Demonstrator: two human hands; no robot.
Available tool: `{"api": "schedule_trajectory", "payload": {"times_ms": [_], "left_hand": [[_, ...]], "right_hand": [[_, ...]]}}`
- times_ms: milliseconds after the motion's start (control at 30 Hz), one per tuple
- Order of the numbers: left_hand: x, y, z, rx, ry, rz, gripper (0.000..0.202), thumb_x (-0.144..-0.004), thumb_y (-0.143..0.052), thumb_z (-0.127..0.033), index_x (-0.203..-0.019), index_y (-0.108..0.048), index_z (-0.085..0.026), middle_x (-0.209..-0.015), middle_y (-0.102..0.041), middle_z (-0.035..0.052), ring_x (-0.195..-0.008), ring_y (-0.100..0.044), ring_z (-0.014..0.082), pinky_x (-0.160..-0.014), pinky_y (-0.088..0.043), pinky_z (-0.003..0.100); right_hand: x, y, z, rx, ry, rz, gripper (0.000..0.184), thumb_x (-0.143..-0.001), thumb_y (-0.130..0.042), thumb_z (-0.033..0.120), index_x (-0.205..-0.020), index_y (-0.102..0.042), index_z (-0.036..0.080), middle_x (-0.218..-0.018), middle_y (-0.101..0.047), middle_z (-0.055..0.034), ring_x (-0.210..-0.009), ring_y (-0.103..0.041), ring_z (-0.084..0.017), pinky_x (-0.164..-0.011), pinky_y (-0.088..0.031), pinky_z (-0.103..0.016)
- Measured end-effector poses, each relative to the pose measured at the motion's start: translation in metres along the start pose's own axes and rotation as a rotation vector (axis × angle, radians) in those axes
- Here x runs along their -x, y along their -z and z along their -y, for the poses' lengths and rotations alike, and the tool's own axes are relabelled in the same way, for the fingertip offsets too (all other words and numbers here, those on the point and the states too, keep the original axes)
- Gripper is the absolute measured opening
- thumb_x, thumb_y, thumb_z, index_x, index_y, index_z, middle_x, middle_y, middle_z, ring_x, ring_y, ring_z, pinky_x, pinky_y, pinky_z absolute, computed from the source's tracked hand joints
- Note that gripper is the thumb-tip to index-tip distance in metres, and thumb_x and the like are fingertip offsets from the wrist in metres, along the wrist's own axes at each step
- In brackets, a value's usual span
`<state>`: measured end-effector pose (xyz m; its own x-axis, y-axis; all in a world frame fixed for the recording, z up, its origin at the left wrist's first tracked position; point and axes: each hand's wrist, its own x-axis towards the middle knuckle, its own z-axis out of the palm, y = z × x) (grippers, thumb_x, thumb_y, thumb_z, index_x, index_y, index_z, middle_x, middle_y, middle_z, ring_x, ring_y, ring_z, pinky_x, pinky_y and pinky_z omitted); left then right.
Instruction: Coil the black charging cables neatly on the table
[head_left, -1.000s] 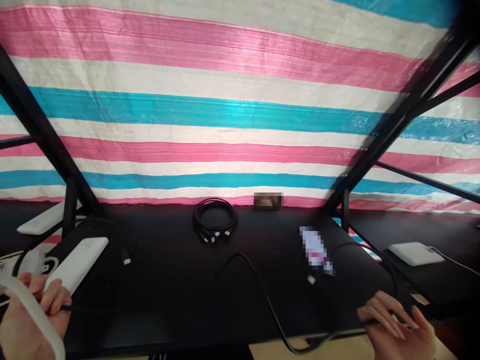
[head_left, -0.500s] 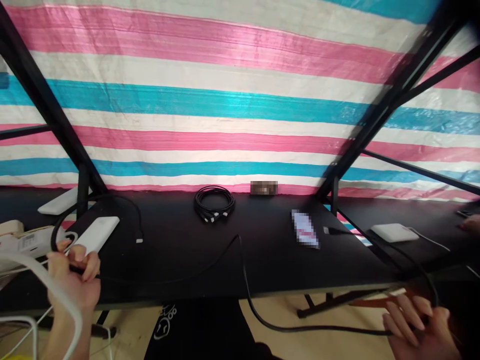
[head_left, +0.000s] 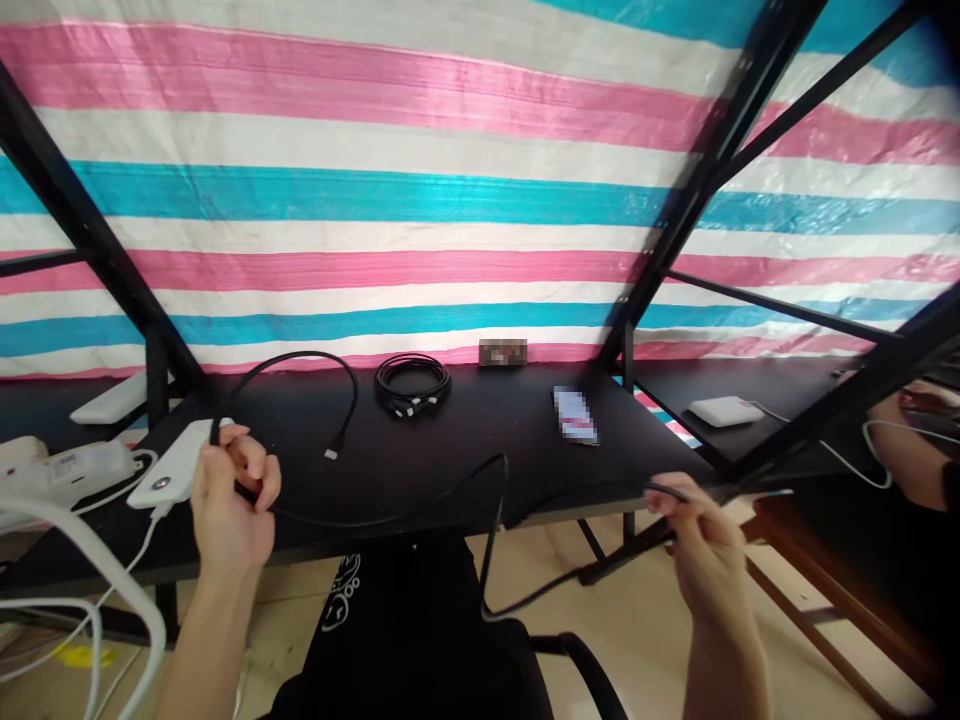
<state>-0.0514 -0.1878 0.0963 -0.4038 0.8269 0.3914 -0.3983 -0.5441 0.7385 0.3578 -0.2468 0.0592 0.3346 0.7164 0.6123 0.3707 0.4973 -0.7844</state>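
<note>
A long black cable point(head_left: 489, 560) runs between my two hands, its slack dipping below the table's front edge. My left hand point(head_left: 234, 490) is closed around it near the left end. From there the cable arches over the table, and its plug with a pale tip point(head_left: 332, 448) hangs free. At the right, my right hand point(head_left: 701, 525) pinches the cable; whether the other end is within those fingers I cannot tell. On the table beyond lies a coiled bundle of black cables point(head_left: 412, 385) with several pale plug tips.
A white power bank point(head_left: 174, 465) with a white cable lies by my left hand, near a white power strip point(head_left: 82, 478). A phone point(head_left: 575, 415) rests at right on the black table point(head_left: 465, 430). Another white box point(head_left: 724, 411) and another person's arm point(head_left: 904, 440) are further right.
My hands have come closer together, the right moving left and up, the left moving right. The free plug has shifted right. The view has turned somewhat to the right.
</note>
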Motion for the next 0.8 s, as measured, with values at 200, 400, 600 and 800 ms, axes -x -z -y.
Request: {"api": "schedule_trajectory", "payload": {"times_ms": [200,400,600,800], "left_hand": [[0.012,-0.039,-0.002,0.002,0.016,0.107,0.027,-0.079,-0.062,-0.043,-0.087,-0.060,-0.018,-0.052,-0.040,-0.0054,-0.037,-0.026,0.0036,-0.031,-0.015,0.016],[0.007,-0.050,0.001,0.030,0.007,0.137,0.027,-0.079,-0.061,-0.045,-0.088,-0.059,-0.020,-0.048,-0.039,-0.0068,-0.034,-0.023,0.0033,-0.032,-0.016,0.016],[-0.003,-0.038,0.002,-0.003,0.028,0.104,0.026,-0.085,-0.053,-0.045,-0.090,-0.058,-0.020,-0.048,-0.038,-0.0074,-0.033,-0.024,0.0031,-0.031,-0.017,0.015],[-0.006,0.011,0.001,-0.242,0.106,0.209,0.028,-0.091,-0.040,-0.041,-0.096,-0.058,-0.020,-0.042,-0.041,-0.0062,-0.029,-0.026,0.0047,-0.030,-0.015,0.015]], "right_hand": [[0.006,-0.073,0.032,0.183,0.133,0.612,0.021,-0.087,-0.052,0.025,-0.073,-0.067,0.021,-0.130,-0.050,-0.0096,-0.116,-0.047,-0.026,-0.092,-0.042,-0.043],[0.015,-0.126,0.034,0.194,0.107,0.856,0.022,-0.090,-0.046,0.022,-0.071,-0.058,0.020,-0.122,-0.057,-0.0062,-0.121,-0.044,-0.023,-0.107,-0.023,-0.049],[0.013,-0.131,0.016,0.033,-0.035,0.905,0.025,-0.091,-0.044,0.026,-0.068,-0.050,0.020,-0.070,-0.053,0.0004,-0.071,-0.053,-0.013,-0.080,-0.044,-0.030],[0.007,-0.102,0.000,-0.282,-0.152,0.318,0.012,-0.092,-0.044,0.032,-0.093,-0.053,0.024,-0.062,-0.044,0.0040,-0.046,-0.040,-0.007,-0.043,-0.035,-0.020]]}}
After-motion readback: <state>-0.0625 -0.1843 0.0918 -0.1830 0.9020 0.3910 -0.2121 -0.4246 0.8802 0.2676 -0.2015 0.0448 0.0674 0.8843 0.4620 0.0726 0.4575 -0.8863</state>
